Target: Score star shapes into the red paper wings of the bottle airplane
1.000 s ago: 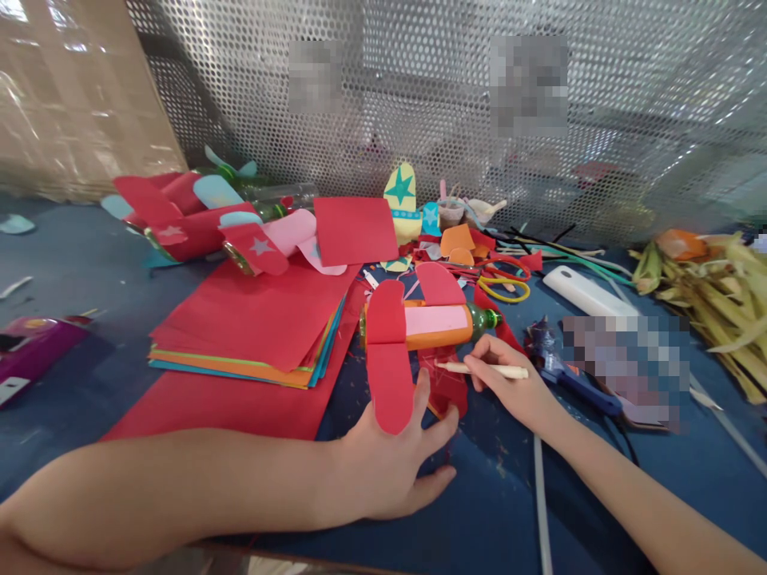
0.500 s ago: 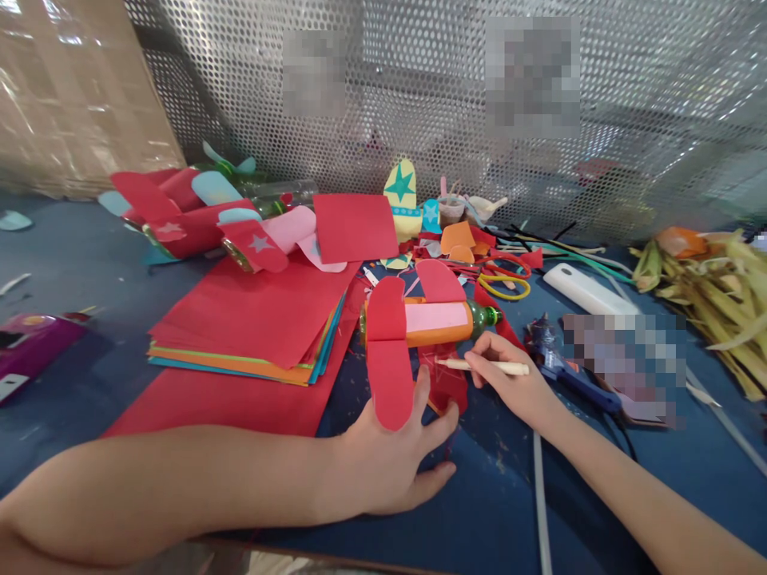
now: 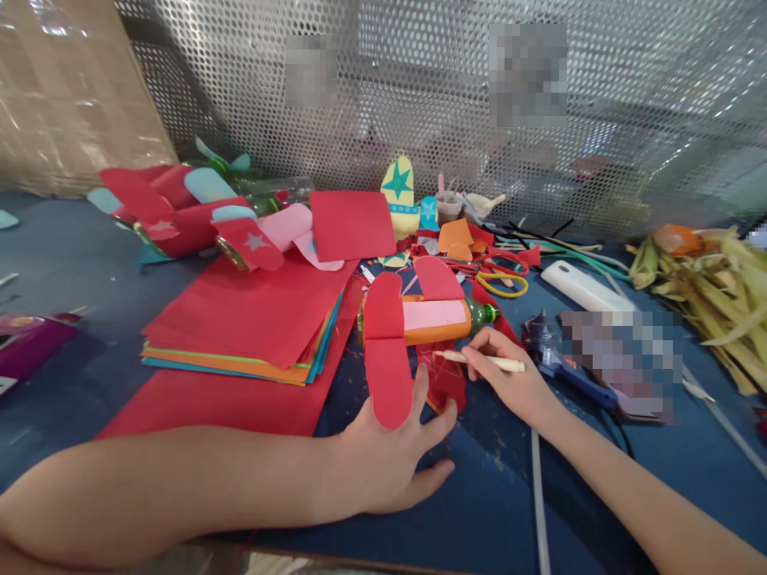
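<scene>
A green bottle (image 3: 484, 314) wrapped in orange and pink paper lies on its side in front of me, with rounded red paper flaps (image 3: 388, 379) attached like wings. My left hand (image 3: 380, 463) is open, fingers spread, beneath the near left flap; its fingertips rest at the edge of another red flap (image 3: 447, 387). That flap bears faint star-shaped lines. In my right hand (image 3: 509, 379), a slim cream-coloured pen (image 3: 494, 362) is pinched, its tip on the lined flap. The flap partly covers my left hand, and its thumb is hard to make out.
Left of the bottle lies a stack of coloured sheets (image 3: 240, 319). Behind it are paper-covered bottle planes (image 3: 197, 220). Yellow-handled scissors (image 3: 503, 285), a blue glue gun (image 3: 569, 375), a white case (image 3: 584, 286) and dry husks (image 3: 719, 295) lie to the right. A perforated metal panel (image 3: 419, 88) stands behind.
The view has shifted slightly, so everything sits a little further left. Both hands keep nearly the same pose, and the pen tip stays on the red flap.
</scene>
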Motion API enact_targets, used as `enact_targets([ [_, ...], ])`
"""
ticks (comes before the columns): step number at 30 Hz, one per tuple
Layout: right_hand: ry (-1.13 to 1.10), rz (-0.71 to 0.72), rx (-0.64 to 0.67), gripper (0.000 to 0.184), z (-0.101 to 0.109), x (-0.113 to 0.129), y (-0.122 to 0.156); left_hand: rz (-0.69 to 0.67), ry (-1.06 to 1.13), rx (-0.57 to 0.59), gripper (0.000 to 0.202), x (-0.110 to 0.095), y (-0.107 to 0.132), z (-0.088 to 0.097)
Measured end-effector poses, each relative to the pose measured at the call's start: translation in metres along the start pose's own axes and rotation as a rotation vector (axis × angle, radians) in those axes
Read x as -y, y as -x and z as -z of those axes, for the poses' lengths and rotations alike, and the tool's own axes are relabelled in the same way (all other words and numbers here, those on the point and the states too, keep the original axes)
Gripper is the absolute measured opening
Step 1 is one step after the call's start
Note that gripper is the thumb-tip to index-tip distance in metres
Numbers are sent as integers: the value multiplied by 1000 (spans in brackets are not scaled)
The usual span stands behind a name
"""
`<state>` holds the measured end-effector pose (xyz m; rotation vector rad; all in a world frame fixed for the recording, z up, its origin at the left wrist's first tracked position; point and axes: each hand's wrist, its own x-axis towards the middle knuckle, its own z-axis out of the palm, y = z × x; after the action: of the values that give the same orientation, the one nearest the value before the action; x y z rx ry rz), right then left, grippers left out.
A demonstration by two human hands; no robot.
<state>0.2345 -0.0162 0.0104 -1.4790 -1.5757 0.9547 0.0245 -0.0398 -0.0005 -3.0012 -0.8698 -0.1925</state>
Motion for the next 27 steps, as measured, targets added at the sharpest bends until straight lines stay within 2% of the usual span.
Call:
enact_targets([
  [21,-2,-19,-34,26,0,-1,-1,-9,-27,-41,57,-1,0,-3],
  [27,-19,-17,-10,25,-1,-1,0,-14,-17,-16,55,-1,0,-1],
])
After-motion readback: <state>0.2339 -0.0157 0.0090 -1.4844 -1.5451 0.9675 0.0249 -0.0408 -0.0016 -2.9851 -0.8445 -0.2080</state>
